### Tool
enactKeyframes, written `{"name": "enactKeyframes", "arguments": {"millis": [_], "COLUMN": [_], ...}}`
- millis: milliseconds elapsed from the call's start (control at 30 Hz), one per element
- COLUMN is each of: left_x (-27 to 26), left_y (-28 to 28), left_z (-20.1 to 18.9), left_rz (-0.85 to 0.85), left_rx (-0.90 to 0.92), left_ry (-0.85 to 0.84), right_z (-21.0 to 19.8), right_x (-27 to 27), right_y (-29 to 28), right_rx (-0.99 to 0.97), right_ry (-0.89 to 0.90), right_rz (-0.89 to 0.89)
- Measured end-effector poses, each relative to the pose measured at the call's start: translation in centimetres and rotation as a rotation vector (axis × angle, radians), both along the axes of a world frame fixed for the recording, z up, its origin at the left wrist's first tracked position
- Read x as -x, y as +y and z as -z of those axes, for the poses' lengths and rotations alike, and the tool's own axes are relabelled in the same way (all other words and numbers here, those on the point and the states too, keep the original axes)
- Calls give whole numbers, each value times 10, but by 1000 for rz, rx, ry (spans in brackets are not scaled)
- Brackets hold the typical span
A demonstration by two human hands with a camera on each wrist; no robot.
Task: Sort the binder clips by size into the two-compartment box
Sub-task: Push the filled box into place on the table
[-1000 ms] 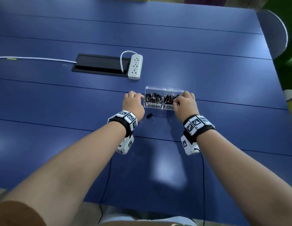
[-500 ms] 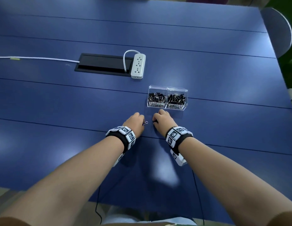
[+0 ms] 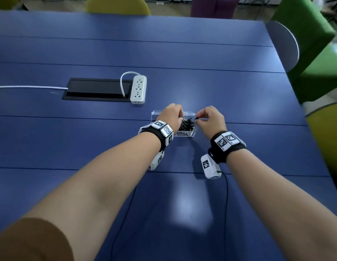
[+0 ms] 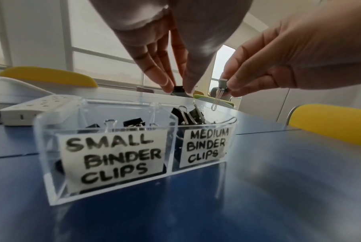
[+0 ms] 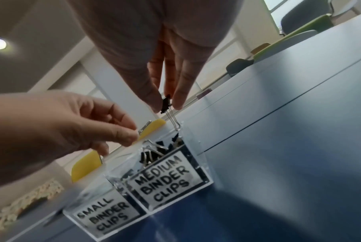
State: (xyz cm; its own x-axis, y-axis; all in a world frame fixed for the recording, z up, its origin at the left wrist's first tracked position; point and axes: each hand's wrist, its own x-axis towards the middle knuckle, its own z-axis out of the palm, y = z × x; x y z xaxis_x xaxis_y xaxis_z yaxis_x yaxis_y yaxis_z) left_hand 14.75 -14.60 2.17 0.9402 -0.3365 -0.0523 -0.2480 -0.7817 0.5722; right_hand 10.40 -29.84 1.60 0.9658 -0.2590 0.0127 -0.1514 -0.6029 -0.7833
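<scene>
The right hand pinches a binder clip by its black body, wire handles hanging just above the box, over its medium side. The left hand pinches a second clip above the small side. The drop-off step looks due: next, each hand lets go.

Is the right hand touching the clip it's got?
Touching. The right wrist view shows the right hand pinching a black clip between fingertips, above the box.
</scene>
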Motion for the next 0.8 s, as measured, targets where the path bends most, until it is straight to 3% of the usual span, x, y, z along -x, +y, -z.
{"name": "enactKeyframes", "arguments": {"millis": [167,300,433,533,633,733,800], "left_x": [-16,-7,-2,-13,-25,-31,-32], "left_y": [-10,-5,10,31,50,58,59], "left_z": [28,42,32,24,23,22,17], "left_rz": [72,196,58,-236,-507,-522,-484], "left_rx": [-222,-366,-217,-25,51,115,192], "left_ry": [24,-66,-125,-39,189,442,503], "right_z": [8,18,26,18,16,21,27], "right_x": [-7,-11,-12,-19,-31,-38,-41], "right_y": [0,2,5,3,0,5,7], "right_rx": [110,210,321,143,-2,-86,-173], "right_ry": [45,108,194,110,257,498,559], "right_rz": [-94,-185,-270,-74,68,83,105]}}
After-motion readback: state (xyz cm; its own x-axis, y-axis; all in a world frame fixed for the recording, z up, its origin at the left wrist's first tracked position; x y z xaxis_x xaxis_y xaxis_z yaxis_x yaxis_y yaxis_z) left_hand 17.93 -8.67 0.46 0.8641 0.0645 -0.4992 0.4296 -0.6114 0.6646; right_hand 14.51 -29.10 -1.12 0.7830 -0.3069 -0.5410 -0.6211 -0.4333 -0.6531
